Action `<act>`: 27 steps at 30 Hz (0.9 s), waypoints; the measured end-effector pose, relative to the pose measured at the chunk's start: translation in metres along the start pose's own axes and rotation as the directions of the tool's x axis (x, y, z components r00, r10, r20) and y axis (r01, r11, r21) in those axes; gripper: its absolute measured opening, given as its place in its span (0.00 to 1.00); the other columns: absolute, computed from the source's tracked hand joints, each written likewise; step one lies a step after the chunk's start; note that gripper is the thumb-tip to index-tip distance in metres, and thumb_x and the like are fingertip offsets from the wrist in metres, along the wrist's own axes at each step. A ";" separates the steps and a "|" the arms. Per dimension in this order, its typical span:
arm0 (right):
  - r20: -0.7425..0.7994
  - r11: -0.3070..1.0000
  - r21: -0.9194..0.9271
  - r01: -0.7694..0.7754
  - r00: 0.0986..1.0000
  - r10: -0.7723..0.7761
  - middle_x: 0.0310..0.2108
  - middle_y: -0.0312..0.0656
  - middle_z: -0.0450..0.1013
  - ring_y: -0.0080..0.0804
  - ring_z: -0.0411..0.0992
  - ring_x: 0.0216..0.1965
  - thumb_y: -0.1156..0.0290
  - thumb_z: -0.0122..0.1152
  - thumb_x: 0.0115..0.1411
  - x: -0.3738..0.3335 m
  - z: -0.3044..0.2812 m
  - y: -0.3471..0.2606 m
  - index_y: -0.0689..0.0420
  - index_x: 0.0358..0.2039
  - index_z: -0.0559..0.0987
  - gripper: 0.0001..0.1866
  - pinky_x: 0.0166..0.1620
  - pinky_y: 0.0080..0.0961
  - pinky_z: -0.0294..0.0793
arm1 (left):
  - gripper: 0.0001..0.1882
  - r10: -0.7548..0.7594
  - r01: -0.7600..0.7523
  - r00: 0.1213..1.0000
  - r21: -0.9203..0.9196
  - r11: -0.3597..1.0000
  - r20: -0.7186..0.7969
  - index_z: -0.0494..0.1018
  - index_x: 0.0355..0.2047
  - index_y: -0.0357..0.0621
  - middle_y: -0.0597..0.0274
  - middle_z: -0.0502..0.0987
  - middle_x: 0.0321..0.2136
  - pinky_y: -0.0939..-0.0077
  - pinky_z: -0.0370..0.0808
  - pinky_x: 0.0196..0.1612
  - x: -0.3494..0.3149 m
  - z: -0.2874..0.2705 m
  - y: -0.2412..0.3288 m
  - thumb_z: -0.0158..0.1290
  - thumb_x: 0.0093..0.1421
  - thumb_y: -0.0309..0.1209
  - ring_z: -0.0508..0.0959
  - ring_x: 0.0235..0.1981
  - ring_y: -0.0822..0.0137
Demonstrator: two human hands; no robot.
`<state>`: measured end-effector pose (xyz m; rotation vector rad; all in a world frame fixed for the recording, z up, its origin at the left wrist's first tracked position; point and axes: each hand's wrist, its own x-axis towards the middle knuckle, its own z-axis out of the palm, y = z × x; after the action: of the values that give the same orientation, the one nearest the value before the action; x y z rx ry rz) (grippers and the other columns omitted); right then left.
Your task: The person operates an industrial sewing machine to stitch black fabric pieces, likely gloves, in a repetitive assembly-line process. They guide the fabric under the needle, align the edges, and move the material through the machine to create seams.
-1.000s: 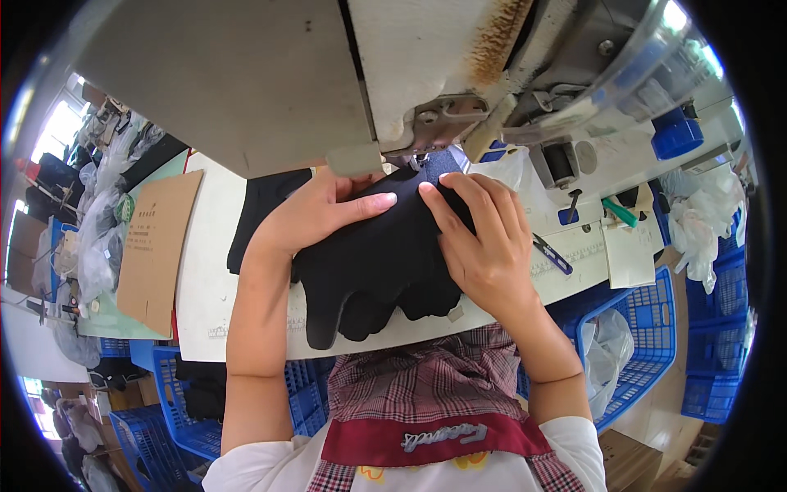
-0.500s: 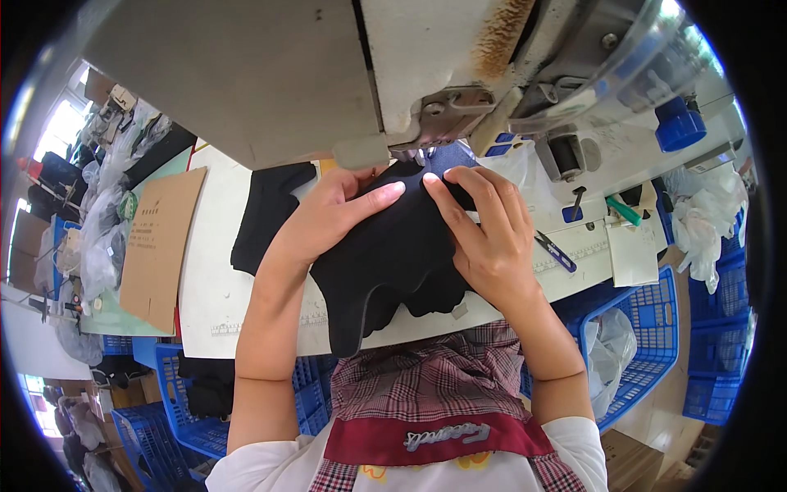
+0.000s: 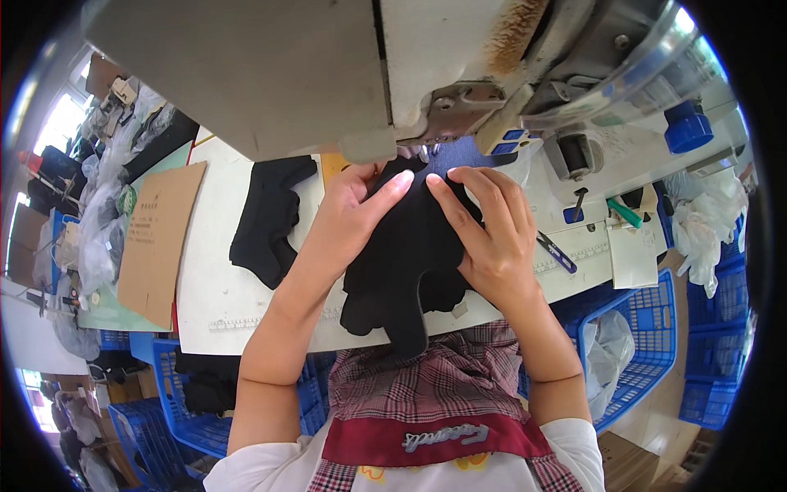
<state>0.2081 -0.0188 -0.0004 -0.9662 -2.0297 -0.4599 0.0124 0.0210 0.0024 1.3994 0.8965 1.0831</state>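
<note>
A black fabric piece [image 3: 402, 262] lies on the white table under the sewing machine's presser area, its lower end hanging over the front edge. My left hand [image 3: 352, 213] grips its upper left side, thumb on top and the other fingers partly hidden behind the cloth. With bent fingers, my right hand [image 3: 500, 221] holds the upper right side close to the needle area. The needle itself is mostly hidden by the sewing machine head [image 3: 246, 74]. Another black fabric piece [image 3: 266, 217] rests on the table to the left of my left forearm.
Left of the table leans a cardboard sheet [image 3: 160, 246]. At the right are a thread snipper [image 3: 557, 252], a printed ruler strip, a black bobbin winder part [image 3: 571, 154] and a green-handled tool [image 3: 625, 213]. Blue crates [image 3: 652, 320] stand below the table on both sides.
The fabric has turned, and its lower flap has swung to the right. My left hand has shifted slightly right with it, uncovering more of the other black piece.
</note>
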 end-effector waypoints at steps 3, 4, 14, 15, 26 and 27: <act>-0.005 1.000 -0.008 -0.008 1.000 0.008 0.46 0.44 0.71 0.43 0.71 0.47 0.79 0.58 0.42 -0.003 0.000 -0.001 0.61 0.49 0.81 0.28 0.50 0.40 0.74 | 0.13 -0.044 0.042 0.999 -0.126 0.991 -0.017 0.73 0.44 0.35 0.70 0.76 0.35 0.84 0.70 0.42 -0.003 0.011 0.011 0.55 0.67 0.33 0.71 0.36 0.82; -0.012 1.000 -0.012 -0.009 1.000 0.009 0.46 0.44 0.72 0.43 0.71 0.47 0.78 0.58 0.42 -0.003 0.000 -0.001 0.61 0.48 0.81 0.28 0.50 0.40 0.74 | 0.13 -0.060 0.054 0.998 -0.160 0.986 -0.034 0.73 0.44 0.35 0.70 0.76 0.35 0.85 0.71 0.41 -0.005 0.016 0.015 0.55 0.67 0.33 0.72 0.36 0.82; -0.075 0.996 0.063 0.063 0.995 -0.058 0.44 0.43 0.74 0.41 0.73 0.44 0.75 0.60 0.42 -0.001 -0.001 0.007 0.58 0.45 0.83 0.25 0.48 0.38 0.74 | 0.11 -0.050 0.045 0.985 -0.035 0.998 -0.164 0.72 0.47 0.39 0.73 0.75 0.30 0.88 0.71 0.37 -0.015 0.011 -0.006 0.51 0.69 0.33 0.73 0.36 0.81; -0.080 0.995 0.065 0.070 0.995 -0.065 0.44 0.42 0.74 0.41 0.73 0.44 0.76 0.60 0.41 -0.001 -0.001 0.010 0.57 0.45 0.83 0.25 0.48 0.38 0.74 | 0.08 -0.082 0.121 0.956 0.122 0.985 -0.282 0.72 0.44 0.40 0.68 0.75 0.31 0.85 0.72 0.39 -0.025 0.011 -0.003 0.49 0.69 0.29 0.74 0.37 0.75; -0.110 0.992 0.121 0.047 0.993 -0.034 0.43 0.41 0.75 0.41 0.74 0.44 0.74 0.61 0.38 0.003 0.004 0.022 0.57 0.42 0.85 0.26 0.46 0.36 0.75 | 0.20 0.773 -0.613 0.603 0.735 0.290 0.198 0.81 0.42 0.33 0.51 0.81 0.45 0.62 0.75 0.57 -0.032 0.012 -0.007 0.51 0.49 0.11 0.79 0.52 0.51; -0.104 0.990 0.135 0.032 0.994 -0.018 0.43 0.41 0.76 0.41 0.74 0.45 0.73 0.62 0.37 0.002 0.001 0.021 0.57 0.42 0.85 0.25 0.46 0.35 0.76 | 0.20 0.773 -0.612 0.602 0.738 0.285 0.201 0.81 0.42 0.33 0.51 0.81 0.45 0.63 0.75 0.57 -0.032 0.013 -0.007 0.50 0.49 0.11 0.79 0.51 0.51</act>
<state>0.2232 -0.0034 0.0005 -0.8186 -1.9551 -0.3716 0.0158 -0.0121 -0.0081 2.6289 0.9209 1.6301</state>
